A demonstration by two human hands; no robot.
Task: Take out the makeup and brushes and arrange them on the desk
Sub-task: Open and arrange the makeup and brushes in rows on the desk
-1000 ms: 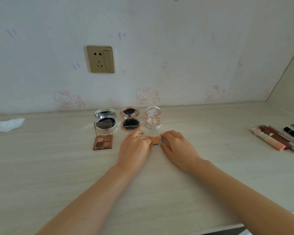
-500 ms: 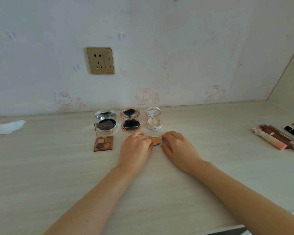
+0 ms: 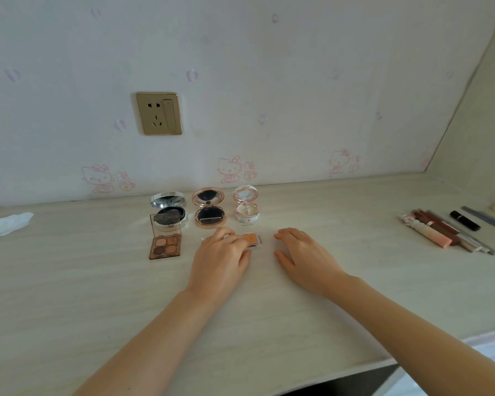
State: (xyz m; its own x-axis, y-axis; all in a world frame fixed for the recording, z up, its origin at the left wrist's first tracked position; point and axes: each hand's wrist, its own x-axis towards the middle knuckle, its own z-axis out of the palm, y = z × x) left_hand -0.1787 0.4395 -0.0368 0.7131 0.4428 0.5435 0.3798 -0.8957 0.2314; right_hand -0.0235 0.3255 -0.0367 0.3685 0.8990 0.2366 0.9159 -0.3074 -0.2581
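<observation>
**Orange pan under the left fingertips**

While lying flat on the desk (image 3: 269,310), just in front of the pink compact (image 3: 246,208), sat the small orange palette (image 3: 252,240) (long axis running left-right). Touched by left hand (image 3: 222,260) with curled fingers. Right hand (image 3: 303,257) relaxed, spread, just beside.

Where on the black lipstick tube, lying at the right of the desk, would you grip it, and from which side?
Pinch the black lipstick tube across its middle, coming from above: it lies flat on the desk, its long sides exposed, with a small gap on either side.
</observation>
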